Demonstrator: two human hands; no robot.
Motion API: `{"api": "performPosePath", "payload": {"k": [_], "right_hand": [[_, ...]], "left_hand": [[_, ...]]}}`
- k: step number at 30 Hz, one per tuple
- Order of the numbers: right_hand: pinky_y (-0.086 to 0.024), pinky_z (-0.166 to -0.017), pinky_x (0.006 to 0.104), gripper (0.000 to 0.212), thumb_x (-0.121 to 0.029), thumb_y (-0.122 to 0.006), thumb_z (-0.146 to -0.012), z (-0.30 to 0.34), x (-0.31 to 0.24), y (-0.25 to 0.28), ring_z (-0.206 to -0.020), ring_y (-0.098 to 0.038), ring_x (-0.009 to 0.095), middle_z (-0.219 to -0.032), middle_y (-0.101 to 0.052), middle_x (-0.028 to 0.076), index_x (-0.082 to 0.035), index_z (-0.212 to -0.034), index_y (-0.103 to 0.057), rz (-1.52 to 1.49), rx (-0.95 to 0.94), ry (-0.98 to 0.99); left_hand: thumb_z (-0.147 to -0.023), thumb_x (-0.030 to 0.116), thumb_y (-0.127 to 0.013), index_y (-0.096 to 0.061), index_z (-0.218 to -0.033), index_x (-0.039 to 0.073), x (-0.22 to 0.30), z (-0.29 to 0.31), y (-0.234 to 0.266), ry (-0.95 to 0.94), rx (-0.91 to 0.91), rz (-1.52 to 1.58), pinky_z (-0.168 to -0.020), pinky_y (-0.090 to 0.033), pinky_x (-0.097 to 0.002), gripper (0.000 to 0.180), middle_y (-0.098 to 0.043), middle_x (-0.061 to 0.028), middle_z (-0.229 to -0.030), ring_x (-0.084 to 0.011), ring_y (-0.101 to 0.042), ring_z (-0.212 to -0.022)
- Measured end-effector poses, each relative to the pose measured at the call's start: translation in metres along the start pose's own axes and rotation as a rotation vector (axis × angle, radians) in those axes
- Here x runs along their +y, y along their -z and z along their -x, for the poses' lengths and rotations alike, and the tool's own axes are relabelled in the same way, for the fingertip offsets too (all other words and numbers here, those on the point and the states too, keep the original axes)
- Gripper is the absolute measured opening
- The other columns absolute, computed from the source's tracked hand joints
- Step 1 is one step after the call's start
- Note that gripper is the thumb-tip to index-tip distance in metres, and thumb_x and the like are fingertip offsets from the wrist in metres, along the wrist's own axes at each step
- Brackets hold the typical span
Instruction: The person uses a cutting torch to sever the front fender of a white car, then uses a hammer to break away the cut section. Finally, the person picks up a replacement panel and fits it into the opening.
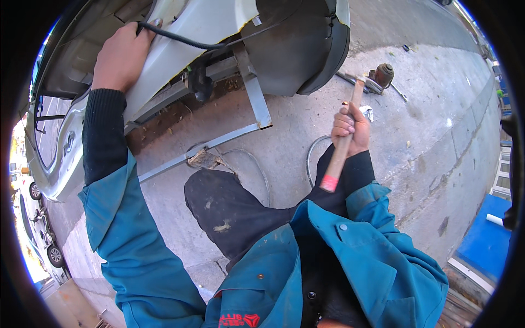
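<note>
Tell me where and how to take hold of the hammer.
Probably best by the hammer's wooden handle, below the right hand, coming from the wearer's side: the handle is long and straight, bare there, and slants back with its red end nearest the body.

The car body (180, 49) stands ahead and to the left, the left hand (123, 57) on it; a cable (186, 40) runs rightward from that hand across the body. The hammer (340, 154) lies in the right hand (351, 131), right of the car. Beyond it on the ground sits a jack-like device (385, 75). A metal bar (199, 152) spans the ground before the knee; a parked car (35, 227) stands far left.
</note>
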State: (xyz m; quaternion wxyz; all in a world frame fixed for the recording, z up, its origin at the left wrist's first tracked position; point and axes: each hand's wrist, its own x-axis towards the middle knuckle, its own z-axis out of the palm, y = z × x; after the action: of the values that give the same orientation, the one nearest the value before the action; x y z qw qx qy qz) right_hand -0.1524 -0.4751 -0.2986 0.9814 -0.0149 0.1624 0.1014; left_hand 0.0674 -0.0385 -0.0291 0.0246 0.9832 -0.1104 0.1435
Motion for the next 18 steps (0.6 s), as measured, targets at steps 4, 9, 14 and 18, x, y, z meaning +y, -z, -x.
{"api": "performPosePath", "payload": {"k": [4,9,14,18], "right_hand": [[-0.048,-0.056,0.0263,0.031,-0.029,-0.06,-0.111,0.03,-0.028,0.014,-0.059,-0.053,0.008,-0.072,-0.051,-0.002,0.001,-0.105,-0.06,-0.103,0.025,0.15],[-0.054,-0.06,0.0286,0.035,-0.015,-0.063,-0.106,0.077,-0.105,0.048,-0.065,-0.059,0.015,-0.08,-0.058,0.005,0.014,-0.121,-0.052,-0.215,0.138,0.351],[-0.055,-0.058,0.0271,0.024,-0.016,-0.067,-0.103,0.16,-0.199,0.142,-0.067,-0.061,0.017,-0.081,-0.06,0.008,0.005,-0.107,-0.058,0.024,0.544,0.586],[-0.058,-0.059,0.0297,0.016,-0.017,-0.066,-0.102,0.235,-0.218,0.232,-0.069,-0.064,0.02,-0.082,-0.062,0.008,-0.002,-0.105,-0.06,0.38,0.875,0.729]], "left_hand": [[-0.109,0.054,-0.051,-0.075,-0.12,0.002,0.004,0.005,0.0,-0.088,0.049,-0.032,-0.1,-0.055,-0.056,0.059,-0.075,-0.029,-0.119,-0.0494,-0.069,-0.116],[-0.104,0.038,-0.054,-0.074,-0.101,-0.006,0.028,0.029,0.011,-0.035,0.14,0.019,-0.098,-0.056,-0.0563,0.048,-0.076,-0.0315,-0.105,-0.0478,-0.074,-0.105],[-0.104,0.035,-0.054,-0.074,-0.098,-0.005,0.043,0.036,0.029,0.023,0.072,0.046,-0.095,-0.057,-0.0568,0.045,-0.075,-0.0337,-0.102,-0.0482,-0.074,-0.103],[-0.104,0.036,-0.055,-0.075,-0.102,-0.004,0.04,0.042,0.027,0.003,0.094,0.066,-0.095,-0.058,-0.057,0.045,-0.075,-0.0338,-0.103,-0.0484,-0.074,-0.103]]}}
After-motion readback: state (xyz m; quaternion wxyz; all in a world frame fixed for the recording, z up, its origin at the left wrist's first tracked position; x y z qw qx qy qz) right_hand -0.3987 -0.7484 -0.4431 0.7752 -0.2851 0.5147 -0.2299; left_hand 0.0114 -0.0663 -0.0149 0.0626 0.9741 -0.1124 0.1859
